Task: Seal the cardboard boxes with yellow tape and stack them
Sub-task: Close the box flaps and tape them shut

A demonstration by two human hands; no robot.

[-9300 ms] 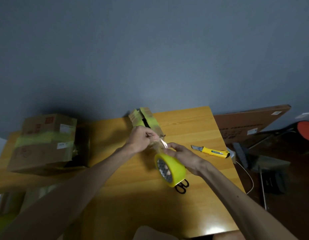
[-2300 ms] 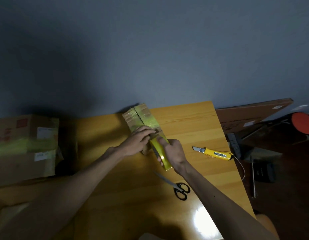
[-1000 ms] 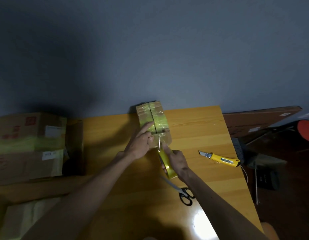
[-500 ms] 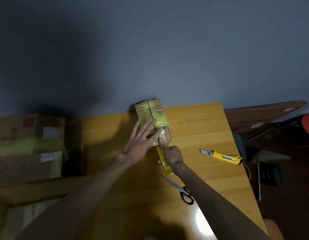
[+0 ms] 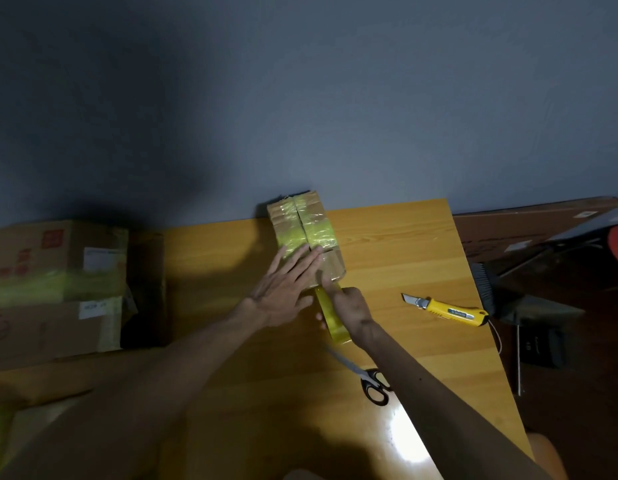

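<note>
At frame centre the narrow brown cardboard box [image 5: 306, 233] was laid with its long axis running up the frame. Its near end was pressed by the left hand [image 5: 283, 292] — fingers straight and spread. Just below that end the yellow tape roll [image 5: 330, 318] (edge-on, in line with that axis) was gripped by the curled right hand [image 5: 349, 306].

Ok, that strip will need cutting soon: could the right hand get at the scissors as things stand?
Probably yes, once freed: the right hand grips the yellow tape roll, so it must let go first. The scissors lie bare on the table just beside that forearm, nothing over them.
</note>
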